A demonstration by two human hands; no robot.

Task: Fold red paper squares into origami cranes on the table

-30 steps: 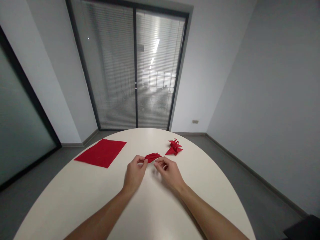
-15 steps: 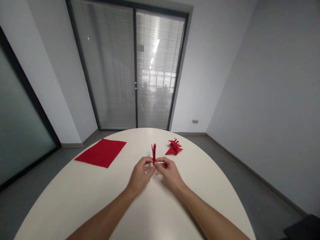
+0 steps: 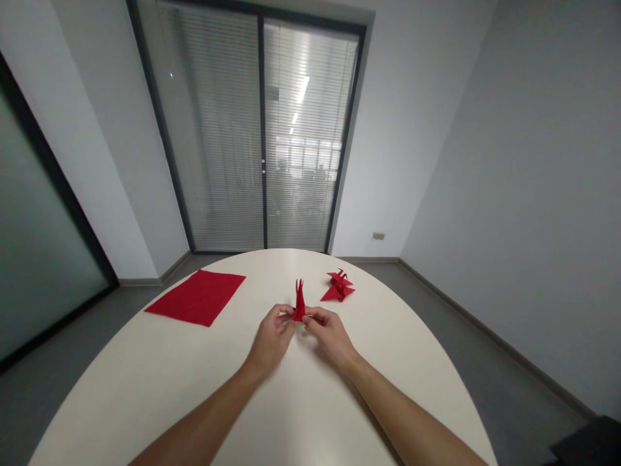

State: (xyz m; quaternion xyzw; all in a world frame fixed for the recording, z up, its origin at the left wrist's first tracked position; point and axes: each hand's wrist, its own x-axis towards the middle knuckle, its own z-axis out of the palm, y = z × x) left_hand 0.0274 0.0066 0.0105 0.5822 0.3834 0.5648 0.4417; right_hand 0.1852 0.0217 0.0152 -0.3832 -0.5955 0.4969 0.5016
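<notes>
A dark-framed glass door (image 3: 233, 129) is filling the background at 12 o'clock, looking the same as it did a second ago. In front of it, a round, pale table (image 3: 291, 401) is stretching across the foreground. At about 11 o'clock on the tabletop, a flat red sheet (image 3: 196, 298) is lying where it lay in both earlier frames.

The person's left hand (image 3: 269, 336) is reaching in from 7 o'clock, thumb and fingers pinching the lower left edge of a folded red piece (image 3: 299, 308). The right hand (image 3: 331, 332) is coming in from 5 o'clock, gripping the lower right edge of the same piece; one second earlier it was hovering apart while the left alone was holding on.

Near 1 o'clock, a pointed red paper figure (image 3: 339, 287) is resting beyond the right hand, keeping its earlier spot. The folded piece is standing upright between the two hands, its narrow tips pointing toward 12 o'clock. A second ago it was leaning nearer 3 o'clock; half a second ago it was showing a slimmer profile, and now it is presenting a broader face, widening at the base.

Past the table at 1 o'clock, a small wall plate (image 3: 378, 236) is sitting low.
</notes>
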